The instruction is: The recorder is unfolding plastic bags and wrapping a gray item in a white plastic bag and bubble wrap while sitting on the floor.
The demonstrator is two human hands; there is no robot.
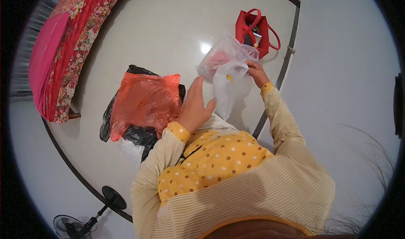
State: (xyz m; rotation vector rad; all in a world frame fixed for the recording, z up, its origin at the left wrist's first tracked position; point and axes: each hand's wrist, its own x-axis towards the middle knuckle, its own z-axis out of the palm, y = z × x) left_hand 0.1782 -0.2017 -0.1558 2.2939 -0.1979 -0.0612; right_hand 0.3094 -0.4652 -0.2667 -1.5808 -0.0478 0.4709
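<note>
My right hand [258, 73] pinches the upper edge of a small translucent white plastic bag [225, 96], which hangs down in front of me with a small yellow spot on it. Behind it lies a bigger, crumpled clear plastic bag [215, 62] with something pinkish showing through. Fingers stretched out and thumb apart, my left hand [197, 107] holds nothing. It is between the white bag and a flattened orange-red plastic bag [145, 102]. That orange-red bag lies over a black plastic bag [141, 134], whose edges stick out around it.
A red handbag [240, 28] with two loop handles stands at the far right, near the wall, with small items inside. A bed or seat with red floral cloth [82, 49] and a pink cushion [48, 66] is at the left. A standing fan [69, 226] is at the lower left.
</note>
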